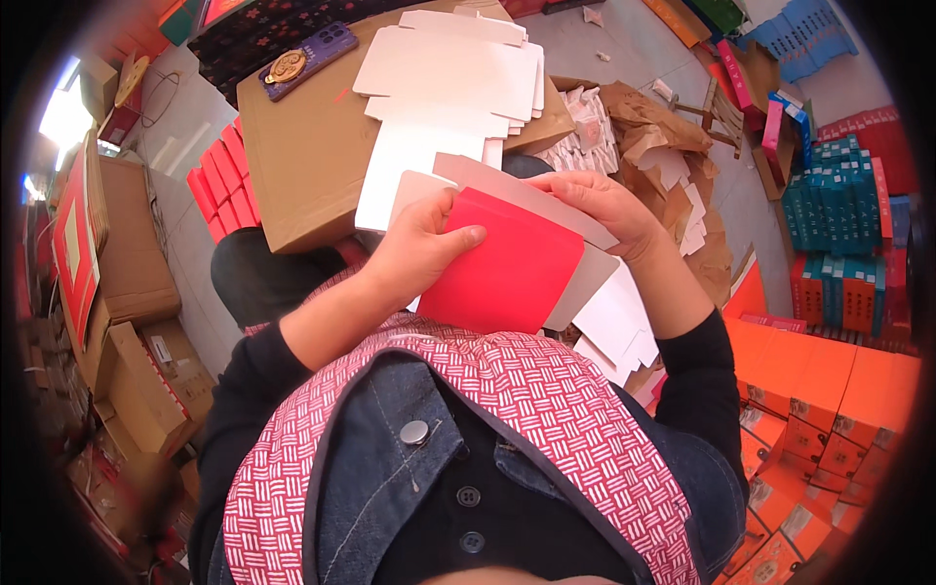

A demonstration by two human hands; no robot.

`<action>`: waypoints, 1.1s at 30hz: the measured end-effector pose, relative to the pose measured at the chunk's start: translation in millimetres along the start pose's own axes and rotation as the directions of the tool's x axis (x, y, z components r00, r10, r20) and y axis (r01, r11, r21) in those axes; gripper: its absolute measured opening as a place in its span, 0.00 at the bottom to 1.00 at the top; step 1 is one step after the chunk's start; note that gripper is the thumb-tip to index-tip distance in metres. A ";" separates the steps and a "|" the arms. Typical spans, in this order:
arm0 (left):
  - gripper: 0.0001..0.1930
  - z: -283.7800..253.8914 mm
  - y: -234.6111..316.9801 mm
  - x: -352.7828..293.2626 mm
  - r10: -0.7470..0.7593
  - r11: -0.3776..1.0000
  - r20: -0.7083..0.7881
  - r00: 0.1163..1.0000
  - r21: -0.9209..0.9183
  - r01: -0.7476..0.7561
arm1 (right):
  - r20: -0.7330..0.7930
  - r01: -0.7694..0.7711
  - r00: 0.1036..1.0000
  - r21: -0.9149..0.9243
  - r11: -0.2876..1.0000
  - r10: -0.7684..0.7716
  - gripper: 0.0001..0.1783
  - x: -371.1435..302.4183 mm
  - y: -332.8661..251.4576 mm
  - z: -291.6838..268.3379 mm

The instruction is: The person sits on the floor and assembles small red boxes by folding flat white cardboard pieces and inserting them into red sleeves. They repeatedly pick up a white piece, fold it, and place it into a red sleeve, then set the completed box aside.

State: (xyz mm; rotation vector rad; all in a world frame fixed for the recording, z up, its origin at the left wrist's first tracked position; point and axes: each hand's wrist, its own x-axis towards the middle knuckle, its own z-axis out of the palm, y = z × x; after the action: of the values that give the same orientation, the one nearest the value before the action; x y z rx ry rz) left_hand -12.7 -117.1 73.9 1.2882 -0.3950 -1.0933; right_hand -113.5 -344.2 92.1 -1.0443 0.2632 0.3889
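A red paper carton [502,258] with pale grey inner flaps is held partly unfolded in front of my lap. My left hand [434,229] is closed on its left side, thumb lying on the red face. Along the far right edge, my right hand [604,205] grips a pale flap [531,195], its fingers bent over the card. The underside of the carton and some of my fingertips are hidden. Just beyond my hands, a stack of flat white carton blanks [444,73] lies on a brown cardboard box [302,166].
A purple phone [312,63] lies on the brown box. Left of it stand small red boxes [224,180]. More white blanks [619,317] and crumpled brown paper [663,122] are at my right. Orange boxes [814,370] and teal boxes [834,200] are stacked farther right; opened cardboard [141,375] is at left.
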 end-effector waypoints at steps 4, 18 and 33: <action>0.17 4.7 -6.3 8.7 0.063 0.981 -0.043 0.997 0.187 -0.054 | -0.038 -0.076 0.997 -0.239 0.968 0.069 0.21 -1.2 -18.5 4.8; 0.17 7.0 -4.5 -5.8 0.282 0.882 0.111 0.953 0.360 -0.303 | -0.058 0.052 0.994 -0.500 0.864 -0.094 0.20 -3.9 -13.6 12.1; 0.18 7.8 -13.6 -10.6 0.287 0.923 -0.032 0.957 0.276 -0.268 | -0.099 0.099 0.975 -0.605 0.790 -0.198 0.18 -5.5 0.9 31.0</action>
State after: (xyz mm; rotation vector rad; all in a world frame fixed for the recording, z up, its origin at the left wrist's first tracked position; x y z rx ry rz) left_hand -29.5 -111.4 67.4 1.4544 -0.6696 -0.7680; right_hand -118.0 -317.7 108.4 -1.7190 0.1982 0.2449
